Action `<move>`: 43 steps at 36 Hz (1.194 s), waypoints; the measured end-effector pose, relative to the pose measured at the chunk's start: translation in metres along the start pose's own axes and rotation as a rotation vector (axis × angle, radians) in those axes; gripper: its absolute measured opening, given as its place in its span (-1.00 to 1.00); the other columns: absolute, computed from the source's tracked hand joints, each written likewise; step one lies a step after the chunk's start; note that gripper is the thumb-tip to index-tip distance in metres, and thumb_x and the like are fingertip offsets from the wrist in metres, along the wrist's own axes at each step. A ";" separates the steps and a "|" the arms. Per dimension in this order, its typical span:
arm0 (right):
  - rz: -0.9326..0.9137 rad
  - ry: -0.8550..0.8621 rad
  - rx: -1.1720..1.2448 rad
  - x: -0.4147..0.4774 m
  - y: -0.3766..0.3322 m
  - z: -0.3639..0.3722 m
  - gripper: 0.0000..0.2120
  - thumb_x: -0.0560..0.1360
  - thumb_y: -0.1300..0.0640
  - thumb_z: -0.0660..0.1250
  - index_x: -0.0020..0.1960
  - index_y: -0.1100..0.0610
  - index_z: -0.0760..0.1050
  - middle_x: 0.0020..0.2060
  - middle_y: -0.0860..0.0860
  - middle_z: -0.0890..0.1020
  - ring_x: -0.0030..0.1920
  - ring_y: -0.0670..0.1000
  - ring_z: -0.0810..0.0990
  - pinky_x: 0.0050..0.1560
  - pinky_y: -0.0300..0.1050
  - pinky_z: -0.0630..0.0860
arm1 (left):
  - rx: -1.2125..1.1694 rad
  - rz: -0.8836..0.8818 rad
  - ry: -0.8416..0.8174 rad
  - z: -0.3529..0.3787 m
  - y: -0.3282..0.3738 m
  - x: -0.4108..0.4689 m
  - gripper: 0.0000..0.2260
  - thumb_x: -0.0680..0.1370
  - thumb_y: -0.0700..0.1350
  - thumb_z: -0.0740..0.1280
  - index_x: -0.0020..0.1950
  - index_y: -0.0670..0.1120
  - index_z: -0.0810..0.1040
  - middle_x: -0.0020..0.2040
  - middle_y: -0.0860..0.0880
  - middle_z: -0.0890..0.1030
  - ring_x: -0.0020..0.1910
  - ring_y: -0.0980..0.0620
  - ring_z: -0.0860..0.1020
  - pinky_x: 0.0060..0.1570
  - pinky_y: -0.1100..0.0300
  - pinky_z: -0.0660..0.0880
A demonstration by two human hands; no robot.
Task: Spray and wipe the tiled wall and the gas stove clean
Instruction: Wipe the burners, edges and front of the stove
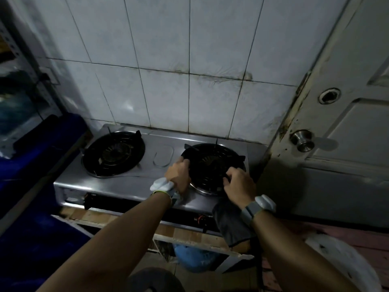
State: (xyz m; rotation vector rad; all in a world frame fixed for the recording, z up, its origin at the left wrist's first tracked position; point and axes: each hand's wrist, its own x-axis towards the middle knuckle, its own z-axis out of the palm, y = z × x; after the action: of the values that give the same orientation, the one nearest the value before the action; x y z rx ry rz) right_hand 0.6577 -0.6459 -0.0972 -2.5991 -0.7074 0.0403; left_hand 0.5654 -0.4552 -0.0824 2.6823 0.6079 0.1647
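The fingers of my left hand (177,172) are curled over the left rim of a black round cast pan support (212,163). Those of my right hand (239,182) are hooked round its front right rim, so both hands grip the one ring. A bright steel rim shows beneath its front edge, though I cannot tell whether it is lifted clear. I count two such supports: this one at the right end of the two-burner stainless-steel gas stove (130,183), and a second black pan support (113,153) at the left end. They are well apart, with bare steel and a pressed oval outline between them. Each wrist carries one grey strap with a pale module. One dark grey cloth (231,226) hangs over the stove's front right corner, just under my right wrist, covering part of the black control panel, where I make out one knob with red marking (201,219). The stove's long axis runs left to right along the foot of the white tiled wall (168,60), back edge against it, control panel towards me. Dark grime follows the grout lines above the right burner. Room is tight at the right end, where a white panelled door (347,123) with one round steel doorknob (303,141) stands just beside the stove. The left end lies near a dark blue covered surface (31,165).
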 end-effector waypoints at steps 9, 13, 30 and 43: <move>-0.131 0.085 0.210 0.009 -0.051 0.007 -0.90 0.49 0.16 0.41 -0.06 0.19 0.55 -0.15 0.07 0.55 -0.16 0.12 0.55 -0.22 -0.09 0.44 | -0.039 0.006 0.197 -0.039 -0.043 -0.008 -0.86 0.54 -0.27 0.26 0.08 -0.18 0.53 0.10 -0.18 0.49 -0.09 -0.33 0.54 -0.19 -0.10 0.47; -0.203 0.067 0.240 0.025 -0.104 0.018 -0.90 0.49 0.14 0.41 -0.08 0.17 0.54 -0.14 0.08 0.56 -0.14 0.12 0.55 -0.20 -0.13 0.39 | -0.052 -0.042 0.275 -0.070 -0.088 -0.010 -0.89 0.56 -0.24 0.26 0.03 -0.18 0.55 0.04 -0.19 0.46 -0.10 -0.32 0.54 -0.15 -0.14 0.49; -0.333 -0.105 0.271 0.068 -0.298 0.103 -0.90 0.54 0.13 0.35 -0.01 0.15 0.50 -0.06 0.08 0.53 -0.10 0.15 0.53 -0.18 -0.12 0.35 | 0.051 -0.290 0.380 -0.148 -0.264 -0.025 -0.83 0.61 -0.23 0.24 0.14 -0.22 0.56 0.07 -0.19 0.46 -0.10 -0.31 0.51 -0.13 -0.06 0.44; -0.218 -0.169 0.136 0.063 -0.310 0.122 -0.75 0.45 -0.12 0.41 0.04 -0.02 0.58 -0.06 -0.06 0.63 -0.03 0.01 0.59 -0.11 -0.11 0.56 | -0.108 -0.185 0.264 -0.150 -0.319 -0.042 -0.81 0.61 -0.02 0.31 0.10 -0.10 0.63 -0.02 -0.10 0.58 -0.02 -0.12 0.56 -0.03 0.08 0.46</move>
State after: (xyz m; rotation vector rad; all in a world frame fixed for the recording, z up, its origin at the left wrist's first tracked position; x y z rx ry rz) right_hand 0.5481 -0.3262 -0.0700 -2.3949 -1.0084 0.2344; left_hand 0.3734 -0.1569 -0.0708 2.5031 0.8952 0.4908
